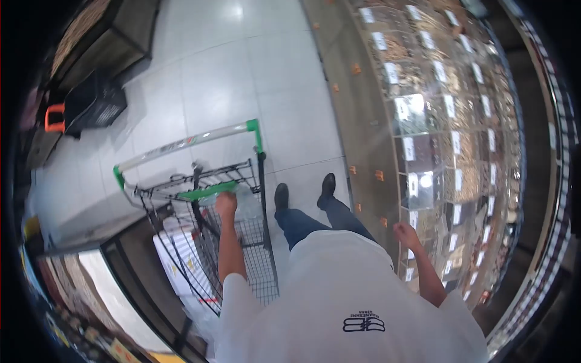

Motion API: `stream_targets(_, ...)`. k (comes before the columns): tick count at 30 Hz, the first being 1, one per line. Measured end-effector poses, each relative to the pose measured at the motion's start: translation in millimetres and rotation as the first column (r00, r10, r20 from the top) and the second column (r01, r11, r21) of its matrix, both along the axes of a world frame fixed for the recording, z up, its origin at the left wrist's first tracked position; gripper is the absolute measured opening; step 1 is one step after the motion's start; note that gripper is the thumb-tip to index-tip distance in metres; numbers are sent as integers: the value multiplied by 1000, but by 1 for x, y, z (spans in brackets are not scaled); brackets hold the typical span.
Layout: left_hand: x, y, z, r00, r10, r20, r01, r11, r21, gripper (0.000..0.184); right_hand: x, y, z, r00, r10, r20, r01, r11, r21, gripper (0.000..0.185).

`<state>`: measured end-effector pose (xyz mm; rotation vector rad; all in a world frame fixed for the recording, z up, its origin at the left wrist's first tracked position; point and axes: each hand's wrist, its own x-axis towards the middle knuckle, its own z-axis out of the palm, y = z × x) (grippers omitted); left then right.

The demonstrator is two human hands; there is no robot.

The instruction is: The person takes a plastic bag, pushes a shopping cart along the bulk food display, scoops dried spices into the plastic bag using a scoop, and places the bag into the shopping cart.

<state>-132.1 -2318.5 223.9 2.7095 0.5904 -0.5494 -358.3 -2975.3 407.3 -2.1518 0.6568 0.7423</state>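
My left hand point(226, 204) is closed at the green strip inside the shopping cart point(264, 242), and appears to grip it. A patch of clear plastic point(247, 204) shows beside that hand, and I cannot tell whether the fingers touch it. White packages with stripes point(177, 257) lie in or behind the wire basket. The cart's handle bar point(187, 143), with green ends, is on the far side from me. My right hand point(406, 235) hangs near the edge of the bulk food bins, its fingers curled with nothing visible in them.
Clear-lidded bins point(448, 139) with white labels line my right behind a wooden ledge point(363, 103). A black shopping basket point(100, 103) with an orange handle stands at the far left by a dark display stand point(121, 36). Shelving point(115, 290) runs along the lower left. Pale tiles point(224, 72) cover the floor.
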Motion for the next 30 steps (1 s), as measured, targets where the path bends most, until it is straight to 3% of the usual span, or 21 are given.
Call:
stream_targets(1, 3, 5, 20, 952, -219, 214, 239, 969, -71, 30, 15, 24, 15, 998, 8, 63, -6, 999, -34, 17)
stream_targets(3, 24, -19, 150, 935, -285, 209, 328, 920, -213, 35, 44, 72, 48, 994, -47, 100, 52, 998, -45, 21)
stream_targets(5, 32, -50, 268, 907, -331, 260, 409, 838, -360, 31, 68, 111, 66, 948, 33, 316, -32, 999, -10, 25)
stream_targets(7, 29, -65, 309, 957, -229, 177, 273, 514, -813, 13, 109, 159, 105, 964, -11, 265, -36, 985, 171, 44)
stream_targets(9, 45, -109, 344, 846, -441, 300, 356, 48, -933, 10, 139, 198, 140, 963, 101, 250, -169, 948, 270, 86)
stream_targets(10, 50, -140, 355, 806, -499, 320, 363, -12, -932, 9, 148, 212, 159, 917, 133, 377, -261, 914, 312, 96)
stream_targets(12, 56, -201, 375, 720, -600, 349, 353, -118, -928, 9, 157, 228, 178, 782, 167, 600, -318, 935, 155, 102)
stream_targets(14, 62, -250, 400, 664, -653, 366, 329, -184, -926, 10, 161, 219, 198, 663, 171, 729, -290, 956, 39, 104)
stream_targets(15, 64, -274, 411, 635, -676, 374, 314, -217, -924, 10, 158, 203, 194, 715, 86, 694, -269, 950, 160, 106)
stream_targets(17, 64, -321, 427, 723, -589, 362, 311, -190, -931, 10, 152, 168, 175, 801, -73, 595, -214, 892, 398, 110)
stream_targets(20, 69, -393, 441, 769, -481, 422, 412, -132, -902, 18, 125, 130, 167, 681, -489, 545, 89, 794, 601, 113)
stream_targets(21, 68, -418, 448, 780, -439, 446, 438, -127, -890, 21, 115, 117, 174, 627, -549, 553, 143, 779, 610, 114)
stream_targets(24, 59, -481, 465, 773, -409, 485, 479, -123, -869, 24, 99, 72, 192, 509, -531, 677, 127, 824, 552, 115)
stream_targets(25, 55, -497, 472, 777, -423, 466, 457, -129, -880, 24, 98, 58, 196, 492, -451, 745, 165, 888, 429, 111)
stream_targets(28, 46, -546, 487, 743, -476, 470, 438, -186, -880, 19, 114, 18, 182, 538, -448, 714, 323, 892, 316, 94)
stream_targets(29, 47, -561, 491, 712, -502, 490, 455, -201, -868, 18, 124, 6, 153, 450, -492, 746, 387, 860, 334, 68)
stream_targets(30, 49, -573, 497, 680, -531, 505, 470, -212, -857, 17, 124, -10, 147, 436, -548, 714, 365, 833, 416, 60)
